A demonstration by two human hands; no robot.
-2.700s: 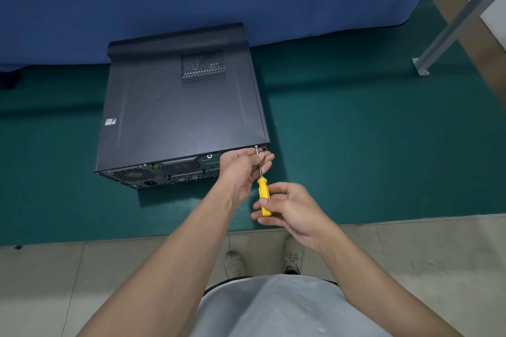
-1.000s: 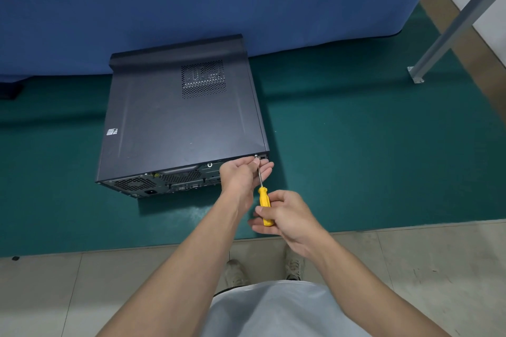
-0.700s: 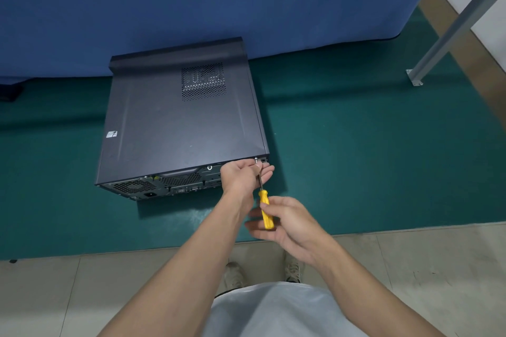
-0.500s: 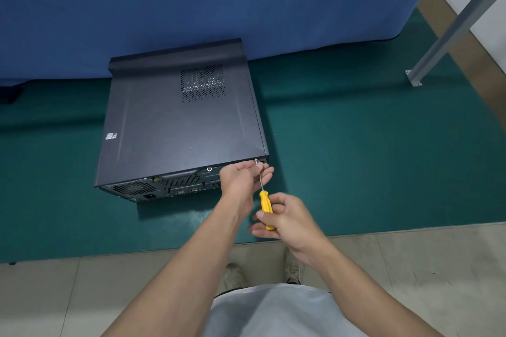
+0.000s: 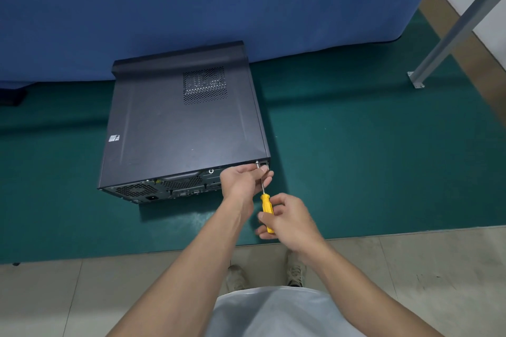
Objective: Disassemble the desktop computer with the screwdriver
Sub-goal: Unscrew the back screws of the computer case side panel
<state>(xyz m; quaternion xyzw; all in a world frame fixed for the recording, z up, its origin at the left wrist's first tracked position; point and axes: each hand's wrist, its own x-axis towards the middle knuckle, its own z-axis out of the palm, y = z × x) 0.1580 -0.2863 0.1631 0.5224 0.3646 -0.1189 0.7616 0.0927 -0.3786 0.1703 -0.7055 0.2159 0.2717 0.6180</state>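
While left hand (image 5: 241, 180) fingers pinch the screwdriver (image 5: 266, 204) shaft, right hand (image 5: 290, 219) fingers grip its yellow handle.

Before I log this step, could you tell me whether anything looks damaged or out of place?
Nothing stands out: the computer case lies flat on the green mat, panel closed and undented, the screwdriver at its rear corner.

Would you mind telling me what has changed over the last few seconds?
Only the right hand moved: its fingers re-gripped the handle of the yellow screwdriver, apparently twisting it. The left hand still steadies the shaft at the rear corner of the computer, which has not shifted.
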